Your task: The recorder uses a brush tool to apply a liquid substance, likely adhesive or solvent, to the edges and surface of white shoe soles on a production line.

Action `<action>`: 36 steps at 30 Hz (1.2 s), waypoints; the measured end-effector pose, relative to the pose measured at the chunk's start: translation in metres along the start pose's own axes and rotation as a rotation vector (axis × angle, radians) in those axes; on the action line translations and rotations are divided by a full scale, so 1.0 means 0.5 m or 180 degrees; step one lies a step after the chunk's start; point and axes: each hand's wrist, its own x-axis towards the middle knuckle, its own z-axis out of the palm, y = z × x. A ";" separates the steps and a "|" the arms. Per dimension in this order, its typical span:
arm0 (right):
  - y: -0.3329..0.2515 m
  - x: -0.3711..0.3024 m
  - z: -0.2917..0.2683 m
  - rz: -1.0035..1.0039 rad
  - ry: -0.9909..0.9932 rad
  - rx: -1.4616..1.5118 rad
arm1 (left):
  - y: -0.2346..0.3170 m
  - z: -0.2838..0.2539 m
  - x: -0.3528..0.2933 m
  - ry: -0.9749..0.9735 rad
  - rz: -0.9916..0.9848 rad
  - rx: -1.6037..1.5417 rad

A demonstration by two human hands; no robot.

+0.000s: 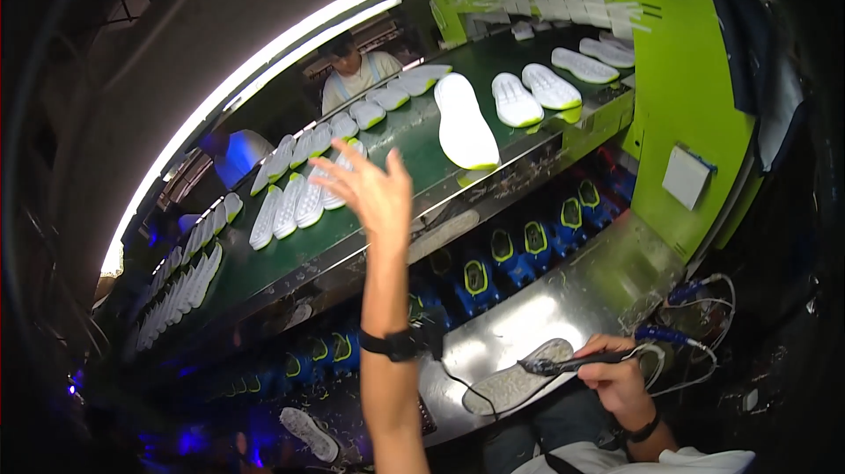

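My left hand [374, 192] reaches up over the green conveyor belt [414, 157], fingers spread and holding nothing. Close to its fingertips stand white shoe soles with lime-green ends [308, 201]. To its right is a larger, brightly lit white sole [466, 126]. Down at the lower right, my right hand [616, 377] is closed round the black handle of a brush-like tool [576, 361]. That tool's dark tip rests over a grey, speckled sole-shaped piece [506, 389] on a shiny metal surface. Whether the tip touches the piece I cannot tell.
More white soles [185, 293] line the belt. Blue racks with dark, lime-rimmed shapes [475, 276] run beneath it. A green panel [678, 78] closes the right side, near blue fittings with pale hoses [669, 333]. A whitish shoe [308, 434] lies lower left. A person [359, 73] is across the belt.
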 end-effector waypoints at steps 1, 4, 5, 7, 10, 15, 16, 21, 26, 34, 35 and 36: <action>0.012 -0.013 -0.009 0.0236 0.0085 -0.0021 | -0.097 0.035 0.028 -0.0024 0.0186 0.0728; 0.064 -0.044 -0.043 0.0973 0.0067 0.0218 | -0.181 0.042 0.046 -0.0634 -0.0454 0.1262; 0.076 -0.052 -0.047 0.1116 0.0015 0.0466 | -0.169 0.027 0.044 -0.0653 -0.0428 0.1255; 0.095 -0.058 -0.052 0.1356 0.0008 0.0705 | -0.131 -0.056 0.040 -0.1841 -0.0630 0.0501; 0.103 -0.051 -0.089 0.1185 -0.0285 0.0803 | -0.036 -0.178 -0.078 -0.0750 -0.0583 0.0239; 0.050 -0.015 -0.069 0.0477 -0.0102 0.0277 | -0.107 -0.254 -0.436 -0.1773 -0.0568 -0.1662; 0.048 -0.012 -0.081 0.0485 -0.0080 0.0175 | -0.120 -0.268 -0.495 -0.3233 -0.1371 -0.2222; 0.084 0.004 -0.039 -0.0018 -0.0042 -0.0852 | -0.119 -0.354 -0.733 -0.3636 -0.5083 -0.5341; 0.117 0.013 0.080 -0.1141 -0.1362 -0.2445 | -0.157 -0.439 -0.838 -0.2788 -0.4465 -0.5205; 0.180 -0.042 0.139 -0.0421 -0.2616 -0.1627 | -0.147 -0.433 -0.814 -0.0634 -0.4716 -0.6156; 0.188 -0.051 0.122 -0.0466 -0.1956 -0.2014 | -0.166 -0.433 -0.822 -0.0891 -0.5138 -0.6548; 0.178 -0.061 0.127 -0.0545 -0.1741 -0.2359 | -0.136 -0.418 -0.783 -0.1070 -0.5269 -0.5817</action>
